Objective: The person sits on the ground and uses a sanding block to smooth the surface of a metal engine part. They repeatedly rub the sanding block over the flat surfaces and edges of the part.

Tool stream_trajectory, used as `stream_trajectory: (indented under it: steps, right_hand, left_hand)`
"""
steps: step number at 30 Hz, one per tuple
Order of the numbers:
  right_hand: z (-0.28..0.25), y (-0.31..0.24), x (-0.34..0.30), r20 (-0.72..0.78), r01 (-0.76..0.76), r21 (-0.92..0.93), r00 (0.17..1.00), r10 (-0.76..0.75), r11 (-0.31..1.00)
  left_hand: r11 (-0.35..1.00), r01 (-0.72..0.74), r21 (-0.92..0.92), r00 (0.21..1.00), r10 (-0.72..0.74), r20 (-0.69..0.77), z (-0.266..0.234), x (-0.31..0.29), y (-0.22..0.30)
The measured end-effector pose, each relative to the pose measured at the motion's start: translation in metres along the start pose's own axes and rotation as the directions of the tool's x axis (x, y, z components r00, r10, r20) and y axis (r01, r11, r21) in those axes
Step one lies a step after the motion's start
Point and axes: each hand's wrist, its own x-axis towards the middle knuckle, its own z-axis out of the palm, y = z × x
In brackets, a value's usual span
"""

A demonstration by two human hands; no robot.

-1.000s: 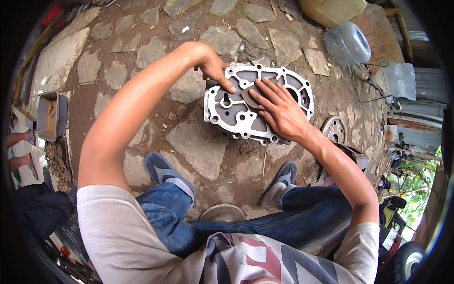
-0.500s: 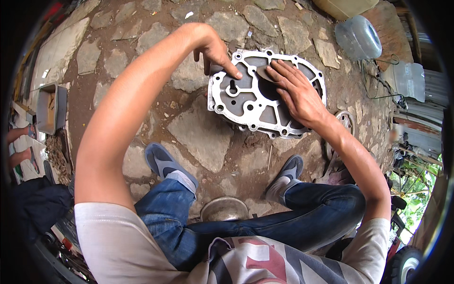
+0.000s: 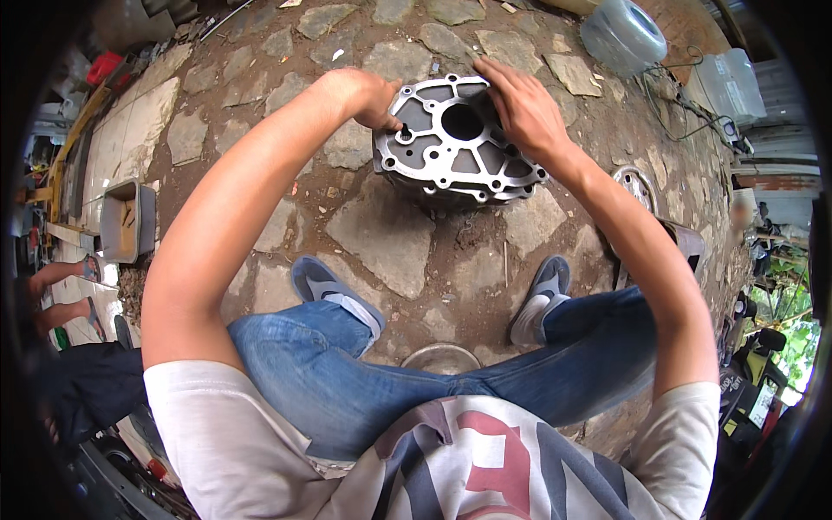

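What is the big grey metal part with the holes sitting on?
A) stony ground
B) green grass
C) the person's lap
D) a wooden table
A: the metal part rests on the stone paving in front of the person's shoes, with the left hand and right hand on its edges.

The engine cover [image 3: 458, 143] at upper centre is cast metal, matt grey, with a rough, dull finish. The ground [image 3: 390, 234] beneath is uneven stone set in dirt. The container [image 3: 622, 33] at upper right appears to be translucent plastic, smooth. Jeans [image 3: 347, 381], lower centre: blue denim cloth.
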Motion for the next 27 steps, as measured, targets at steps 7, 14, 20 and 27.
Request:
stream_trajectory:
  steps: [7, 14, 20, 27]
  right_hand:
    - [0.063, -0.008, -0.018, -0.151, -0.115, 0.028, 0.982, 0.118, 0.993]
    - [0.054, 0.005, -0.020, -0.247, -0.333, 0.436, 0.849, 0.467, 0.836]
    - [0.053, 0.004, -0.022, -0.305, -0.257, 0.377, 0.873, 0.381, 0.890]
    - [0.053, 0.016, -0.020, -0.302, -0.332, 0.382, 0.837, 0.456, 0.863]
  left_hand:
    - [0.978, -0.165, 0.128, 0.907, 0.201, -0.371, 0.039, -0.045, 0.025]
    - [0.988, -0.135, 0.071, 0.864, 0.152, -0.480, 0.047, -0.036, 0.110]
    - [0.996, 0.080, -0.029, 0.795, -0.081, -0.601, 0.082, -0.005, 0.153]
    - [0.997, 0.063, -0.038, 0.760, -0.073, -0.646, 0.069, 0.000, 0.152]
